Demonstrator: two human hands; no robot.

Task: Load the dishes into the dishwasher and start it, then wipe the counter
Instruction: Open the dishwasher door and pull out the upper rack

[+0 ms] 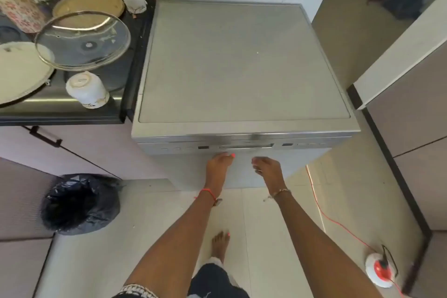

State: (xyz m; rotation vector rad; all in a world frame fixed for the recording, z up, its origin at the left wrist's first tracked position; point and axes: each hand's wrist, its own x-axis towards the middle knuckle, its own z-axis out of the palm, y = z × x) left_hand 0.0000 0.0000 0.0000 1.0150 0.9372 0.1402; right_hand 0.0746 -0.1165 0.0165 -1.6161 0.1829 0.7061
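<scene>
Head view looks down on the dishwasher (242, 60), the biggest thing here. It stands free on the floor with its door (183, 172) fully up, so nothing can go into it yet. Just beside it on the left is the dark bench (60, 113), which carries all the waiting dishes, stacked within arm's reach of the machine.

Largest of these is a glass lid (82, 41), tilted and leaning across a pale plate (19, 70). A brown plate (88, 3) lies behind it. A white cup (87, 89) sits upturned near the bench's front edge, and more cups stand further back.

Both arms reach for the top of the door, under the control strip (242, 147), which seems to be the pull point. The left grip (219, 164) has its fingers stretched out and its tips touching the strip's lower edge. I cannot tell whether they hook into a recess there. The right grip (267, 168) hangs just beside it, loosely curled and holding nothing.

I judge that opening the door is the step in hand, and loading has not begun.
</scene>
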